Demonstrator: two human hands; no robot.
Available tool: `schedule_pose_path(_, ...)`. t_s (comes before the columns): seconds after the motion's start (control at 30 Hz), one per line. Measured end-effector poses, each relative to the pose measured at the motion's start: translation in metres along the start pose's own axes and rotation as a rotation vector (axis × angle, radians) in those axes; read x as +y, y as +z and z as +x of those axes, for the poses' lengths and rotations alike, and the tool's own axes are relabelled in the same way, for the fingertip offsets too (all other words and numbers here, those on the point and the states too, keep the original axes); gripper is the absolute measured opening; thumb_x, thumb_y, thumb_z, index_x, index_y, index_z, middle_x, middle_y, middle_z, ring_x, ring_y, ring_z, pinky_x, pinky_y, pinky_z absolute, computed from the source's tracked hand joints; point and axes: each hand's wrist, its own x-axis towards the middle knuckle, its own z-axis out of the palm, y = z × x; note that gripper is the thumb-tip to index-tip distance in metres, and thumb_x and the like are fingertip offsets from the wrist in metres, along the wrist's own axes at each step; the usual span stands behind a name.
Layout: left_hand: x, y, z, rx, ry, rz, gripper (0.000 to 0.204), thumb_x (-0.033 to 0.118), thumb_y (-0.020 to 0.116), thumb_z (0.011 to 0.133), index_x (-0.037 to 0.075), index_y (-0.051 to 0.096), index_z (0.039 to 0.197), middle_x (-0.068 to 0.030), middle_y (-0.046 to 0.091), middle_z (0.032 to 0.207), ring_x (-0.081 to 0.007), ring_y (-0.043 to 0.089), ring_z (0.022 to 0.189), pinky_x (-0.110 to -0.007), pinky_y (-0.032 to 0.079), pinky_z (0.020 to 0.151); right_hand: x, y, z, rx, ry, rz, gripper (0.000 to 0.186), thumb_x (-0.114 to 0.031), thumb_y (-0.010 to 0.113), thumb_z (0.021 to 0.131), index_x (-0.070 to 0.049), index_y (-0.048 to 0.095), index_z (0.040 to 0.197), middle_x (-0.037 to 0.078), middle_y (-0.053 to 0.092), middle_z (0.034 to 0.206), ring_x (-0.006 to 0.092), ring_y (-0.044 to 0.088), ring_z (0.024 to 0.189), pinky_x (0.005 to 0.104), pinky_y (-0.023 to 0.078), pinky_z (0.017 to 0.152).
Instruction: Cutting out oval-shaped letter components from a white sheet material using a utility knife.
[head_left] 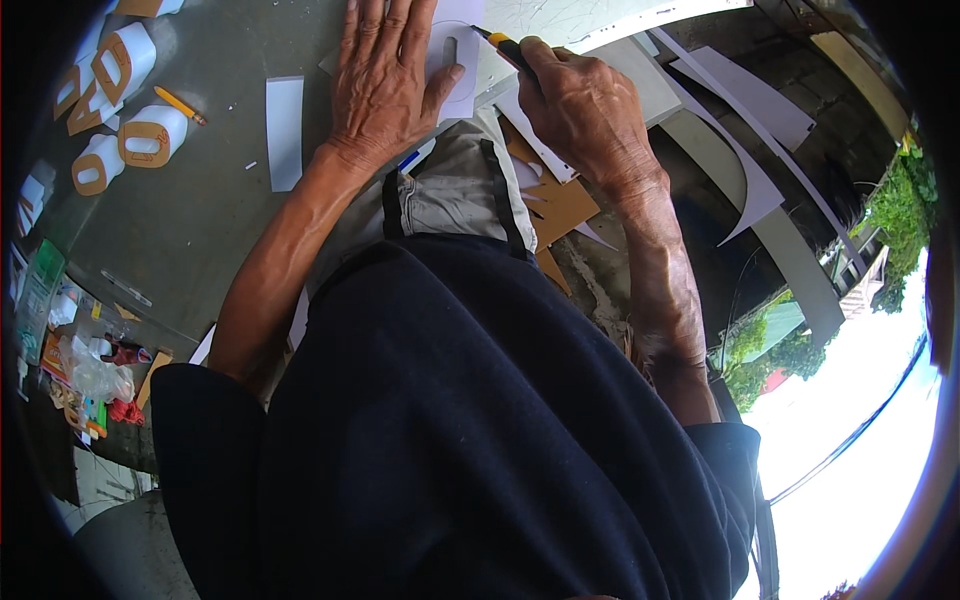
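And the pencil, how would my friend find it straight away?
On the grey table, look left of the person's left hand, past the white paper strip, to the chunky white letter shapes with brown faces. Along their right side lies the pencil, aslant. It is slim and yellow-orange; its neighbours are fat, white and brown.

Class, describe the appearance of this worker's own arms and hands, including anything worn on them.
The left hand and right hand are bare: no glove, ring or watch shows. Both forearms are uncovered, without bands or visible markings. Loose, plain, dark navy sleeves end near the elbows, matching the top.
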Motion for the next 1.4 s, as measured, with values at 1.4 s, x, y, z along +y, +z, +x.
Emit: schedule_pose_path(1.4,-0.012,-0.018,0.011,-0.228,0.125,0.019,0.097,0.042,0.078,0.084,-0.003,0.034,0.157,-0.0177,0.025,0.169,-0.0372,0.016,0.158,-0.056,0.01,0.128,-0.051,0.031,-0.015,-0.012,0.359,0.181,0.016,-0.011,0.061,0.092,0.004,0.054,0.094,0.026,0.07,0.081,0.0443,0.072,0.072,0.0528,0.057,0.064)
